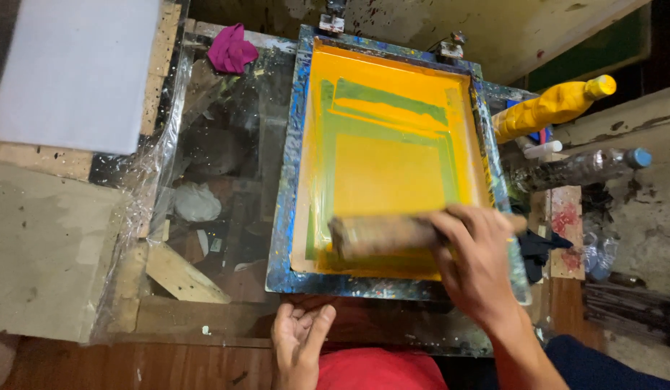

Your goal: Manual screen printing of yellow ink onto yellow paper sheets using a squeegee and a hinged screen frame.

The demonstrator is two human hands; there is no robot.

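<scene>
Hidden, cropped and blurred items

Squeegee (382, 235): motion-blurred, right end under right hand (479, 263). Left hand (299, 339): wrist cut by bottom edge. White sheet (75, 72): cropped top-left.

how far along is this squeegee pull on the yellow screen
Done: green ink is already spread over the yellow mesh screen in its paint-spattered frame. In hand: the right hand holds the wooden squeegee near the frame's near edge; the left hand rests open below. Left: lifting the frame, which lies flat.

Left of a glass tabletop (226, 166): white sheet (75, 72), brown board (49, 253). At its far edge: magenta rag (232, 49). Well right: yellow bottle (552, 108), clear bottle (577, 168).
</scene>
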